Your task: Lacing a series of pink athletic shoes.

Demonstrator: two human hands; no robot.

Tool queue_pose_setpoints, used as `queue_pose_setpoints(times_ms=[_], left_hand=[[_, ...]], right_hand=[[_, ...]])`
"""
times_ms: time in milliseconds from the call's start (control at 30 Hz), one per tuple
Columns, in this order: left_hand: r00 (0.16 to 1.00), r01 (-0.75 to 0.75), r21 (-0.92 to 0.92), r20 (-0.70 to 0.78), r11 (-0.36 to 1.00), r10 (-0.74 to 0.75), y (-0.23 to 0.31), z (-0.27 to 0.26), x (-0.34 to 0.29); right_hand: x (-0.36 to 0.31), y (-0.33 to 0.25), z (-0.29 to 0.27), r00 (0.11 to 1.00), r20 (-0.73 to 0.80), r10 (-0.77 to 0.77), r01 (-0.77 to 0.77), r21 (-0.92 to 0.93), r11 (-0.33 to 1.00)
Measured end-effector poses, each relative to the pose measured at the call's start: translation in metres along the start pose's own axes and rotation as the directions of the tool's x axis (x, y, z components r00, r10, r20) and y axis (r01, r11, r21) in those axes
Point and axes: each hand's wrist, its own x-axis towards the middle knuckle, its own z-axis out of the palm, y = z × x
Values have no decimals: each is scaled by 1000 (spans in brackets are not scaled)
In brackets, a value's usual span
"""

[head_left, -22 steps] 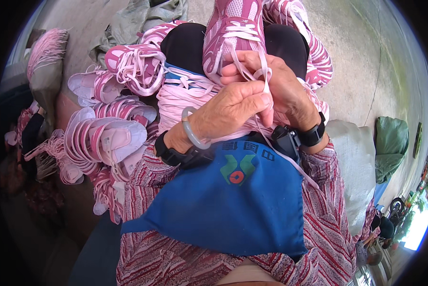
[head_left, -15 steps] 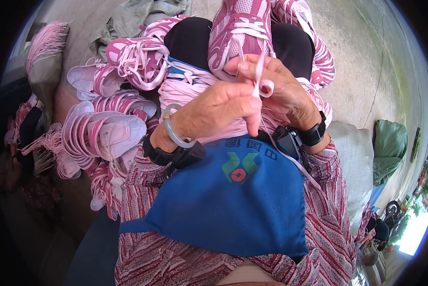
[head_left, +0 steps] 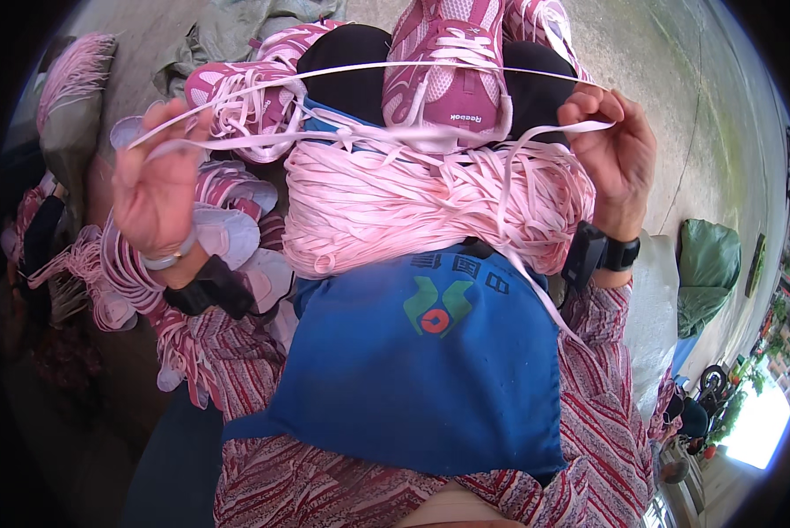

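A pale pink shoelace (head_left: 320, 76) stretches across between my raised hands, in front of a pink-and-white sneaker (head_left: 448, 92) propped between my knees. My left hand (head_left: 160, 198), far out to the left, pinches the lace between thumb and fingers. Out to the right, my right hand (head_left: 613, 154) has curled fingers closed on the lace's other side. A second, slacker length hangs below the taut one. On my lap lies a thick bundle of pink laces (head_left: 386, 207), above a blue apron (head_left: 413, 378). The shoe's upper laces are threaded through its eyelets.
Another laced pink sneaker (head_left: 250, 97) sits left of my knee. Stacked pink shoe uppers (head_left: 223, 229) lie at my left, partly behind my left hand. More laces (head_left: 78, 75) hang over a grey-green sack at far left. A green bag (head_left: 712, 273) stands on the right.
My hands have moved apart from in front of the sneaker, the left going left and the right going right. The lace now spans between them, and the lap bundle is uncovered.
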Motion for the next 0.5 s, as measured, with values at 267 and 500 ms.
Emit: queue_pose_setpoints(times_ms=[267, 500], left_hand=[[872, -349, -122, -407, 929, 274, 138, -96, -61], [519, -607, 227, -613, 762, 596, 211, -129, -104]], right_hand=[[25, -36, -24, 991, -136, 3, 52, 400, 915], [75, -65, -22, 960, -37, -278, 268, 408, 872]])
